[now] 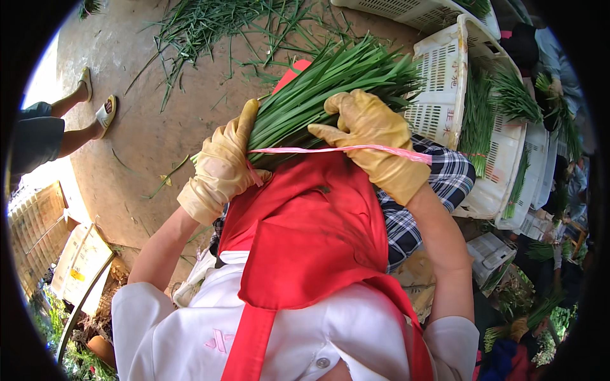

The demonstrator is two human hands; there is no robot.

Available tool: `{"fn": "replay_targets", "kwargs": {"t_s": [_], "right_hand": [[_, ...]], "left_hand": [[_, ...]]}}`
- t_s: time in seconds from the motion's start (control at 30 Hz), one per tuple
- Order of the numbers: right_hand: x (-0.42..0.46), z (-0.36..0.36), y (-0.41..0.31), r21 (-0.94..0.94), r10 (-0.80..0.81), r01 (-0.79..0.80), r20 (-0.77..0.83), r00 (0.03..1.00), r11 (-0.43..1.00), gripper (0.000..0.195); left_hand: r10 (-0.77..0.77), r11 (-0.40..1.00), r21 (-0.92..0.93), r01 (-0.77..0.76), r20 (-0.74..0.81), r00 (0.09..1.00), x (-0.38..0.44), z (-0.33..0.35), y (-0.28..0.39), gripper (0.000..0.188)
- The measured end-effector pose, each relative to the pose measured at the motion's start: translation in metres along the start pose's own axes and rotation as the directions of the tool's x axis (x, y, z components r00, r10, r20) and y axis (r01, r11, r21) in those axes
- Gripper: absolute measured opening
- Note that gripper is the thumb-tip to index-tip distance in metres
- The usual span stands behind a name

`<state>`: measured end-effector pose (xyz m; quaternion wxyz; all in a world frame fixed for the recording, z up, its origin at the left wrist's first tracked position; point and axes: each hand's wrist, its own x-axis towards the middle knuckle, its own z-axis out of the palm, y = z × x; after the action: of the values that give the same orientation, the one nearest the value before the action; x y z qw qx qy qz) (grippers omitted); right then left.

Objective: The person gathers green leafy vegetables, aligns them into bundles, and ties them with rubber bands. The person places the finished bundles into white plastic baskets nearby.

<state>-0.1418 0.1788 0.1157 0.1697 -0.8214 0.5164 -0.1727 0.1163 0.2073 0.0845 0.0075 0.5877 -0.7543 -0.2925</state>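
A bunch of long green leaves [305,95], which look like garlic chives, lies slanted over the red apron [324,200] on my lap. My left hand [224,157], in a yellowish rubber glove, is closed around its lower-left end. A pink plastic strip [295,150] runs from that hand towards the right, and a short tail of it hangs below the left hand. My right hand [371,124], gloved alike, is against the front of the leaves, thumb and forefinger apart. The strip crosses the back of this glove and its far end lies by the cuff.
White slatted plastic crates [436,85] stand at my right, bearing writing, with tied bunches [478,119] inside. Loose leaves [205,33] litter the floor ahead. Another person's sandalled feet [106,116] are at left, near cardboard [83,262]. Other people [564,71] handle bunches at far right.
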Motion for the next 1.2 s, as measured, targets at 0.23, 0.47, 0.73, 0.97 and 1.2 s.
{"fn": "replay_targets", "kwargs": {"t_s": [0.23, 0.47, 0.73, 0.97, 1.2], "right_hand": [[0.006, 0.022, 0.006, 0.165, -0.056, 0.053, 0.016, 0.998, 0.985, 0.029], [0.017, 0.019, 0.001, -0.066, -0.245, 0.245, 0.011, 0.969, 0.967, 0.015], [-0.007, -0.038, 0.028, 0.681, 0.605, -0.517, 0.135, 0.785, 0.519, 0.022], [-0.030, 0.031, -0.002, 0.323, 0.255, -0.221, -0.067, 0.965, 0.920, 0.040], [-0.009, 0.080, 0.002, 0.476, 0.292, -0.269, 0.026, 0.956, 0.837, 0.026]], "left_hand": [[0.003, 1.000, -0.001, -0.003, -0.054, 0.999, -0.009, 0.001, 0.000, 0.125], [-0.002, 1.000, -0.028, 0.000, -0.063, 0.998, -0.009, 0.001, -0.003, 0.125], [-0.061, 0.909, -0.406, 0.091, 0.086, 0.994, 0.002, -0.010, -0.027, 0.117], [-0.014, 0.648, -0.757, 0.082, 0.096, 0.995, 0.007, -0.001, -0.037, 0.109], [-0.134, 0.631, -0.719, 0.292, 0.270, 0.954, 0.064, -0.013, -0.030, 0.092]]}}
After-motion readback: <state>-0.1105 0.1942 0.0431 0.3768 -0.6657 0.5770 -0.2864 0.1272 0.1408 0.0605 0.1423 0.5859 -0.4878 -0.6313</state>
